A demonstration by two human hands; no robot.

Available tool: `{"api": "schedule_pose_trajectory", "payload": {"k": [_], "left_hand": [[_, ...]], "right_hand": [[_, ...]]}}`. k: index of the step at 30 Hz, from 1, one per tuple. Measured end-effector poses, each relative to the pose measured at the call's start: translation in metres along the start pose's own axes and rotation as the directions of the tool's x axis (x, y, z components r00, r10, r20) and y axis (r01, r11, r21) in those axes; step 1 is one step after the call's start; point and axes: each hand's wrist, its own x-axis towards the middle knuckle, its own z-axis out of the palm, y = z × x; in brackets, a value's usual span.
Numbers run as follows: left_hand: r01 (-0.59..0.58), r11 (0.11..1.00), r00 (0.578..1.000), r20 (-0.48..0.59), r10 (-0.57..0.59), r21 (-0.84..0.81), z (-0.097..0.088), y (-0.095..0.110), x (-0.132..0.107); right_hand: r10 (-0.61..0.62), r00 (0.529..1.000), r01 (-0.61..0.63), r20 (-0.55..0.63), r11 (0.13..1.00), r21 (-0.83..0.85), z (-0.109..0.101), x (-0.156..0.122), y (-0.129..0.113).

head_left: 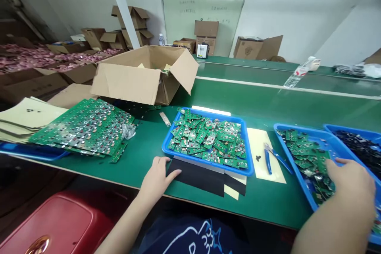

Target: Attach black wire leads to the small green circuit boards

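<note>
My left hand rests on the green table at the near left corner of the middle blue tray. Its thumb is spread away from the fingers and lies by a black sheet; the hand holds nothing. Small green circuit boards fill that tray. Over the right blue tray, my right hand reaches down beside more circuit boards. Thumb and forefinger stand apart there, with no board visibly gripped; the other fingers are hidden. Between the trays, blue-handled cutters lie on pale paper.
Large uncut circuit panels are stacked at left beside cream sheets. An open cardboard box stands behind them. A further blue tray holds black parts. A plastic bottle stands farther back. A red stool is below the table edge.
</note>
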Motion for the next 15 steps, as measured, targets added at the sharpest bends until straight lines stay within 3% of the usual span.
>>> {"api": "schedule_pose_trajectory", "payload": {"k": [2,4,5,10,12,14,15], "left_hand": [[0.026,1.000,1.000,0.011,-0.026,-0.008,0.004,0.006,0.001],[0.059,0.998,0.998,0.031,-0.059,-0.017,0.004,0.010,0.004],[0.076,0.997,0.996,0.042,-0.075,-0.026,0.004,0.011,0.005],[0.138,0.972,0.990,0.055,-0.130,-0.188,0.001,0.013,0.008],[0.144,0.959,0.989,0.057,-0.134,-0.242,0.002,0.012,0.008],[0.147,0.951,0.989,0.064,-0.134,-0.273,0.003,0.010,0.009],[0.150,0.945,0.988,0.070,-0.136,-0.292,0.004,0.009,0.010]], "right_hand": [[0.143,0.990,-0.143,-0.009,0.987,-0.072,-0.007,-0.019,-0.020],[0.072,0.997,-0.072,-0.003,0.997,-0.039,-0.012,-0.042,-0.046],[0.058,0.996,-0.061,-0.074,0.997,-0.041,-0.013,-0.053,-0.059],[-0.265,0.952,0.282,-0.152,0.954,0.101,0.004,-0.099,-0.115],[-0.446,0.883,0.470,-0.147,0.848,0.247,0.015,-0.120,-0.137],[-0.643,0.759,0.620,-0.101,0.667,0.413,0.025,-0.146,-0.161],[-0.735,0.675,0.669,-0.068,0.570,0.476,0.030,-0.160,-0.173]]}}
